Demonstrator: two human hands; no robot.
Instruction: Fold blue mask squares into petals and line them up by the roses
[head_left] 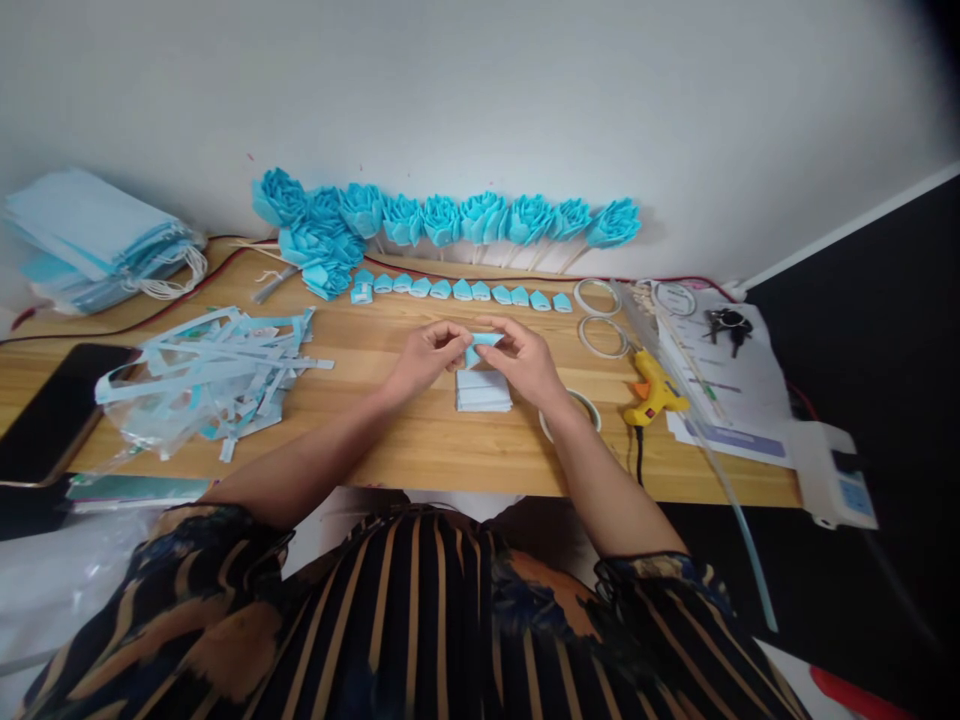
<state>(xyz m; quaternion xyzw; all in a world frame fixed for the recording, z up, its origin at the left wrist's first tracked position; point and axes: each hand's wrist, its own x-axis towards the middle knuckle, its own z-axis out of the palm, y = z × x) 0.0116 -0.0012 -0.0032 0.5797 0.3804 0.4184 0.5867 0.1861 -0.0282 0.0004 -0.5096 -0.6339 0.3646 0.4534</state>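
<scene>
A small light-blue piece (482, 344) is pinched between my two hands over the middle of the table. My left hand (430, 358) grips its left side, and my right hand (525, 362) has its right side between thumb and fingers. Just below them lies a stack of pale rectangular pieces (483, 391). Behind my hands runs a row of small folded blue pieces (461, 290). Several blue flowers on sticks (484, 217) lean against the wall.
A heap of pale strips (217, 375) and a black phone (60, 410) lie left. Right are tape rings (602, 337), a yellow glue gun (654, 390), papers (739, 380) and keys (729, 325). A pale stack (97, 230) sits back left.
</scene>
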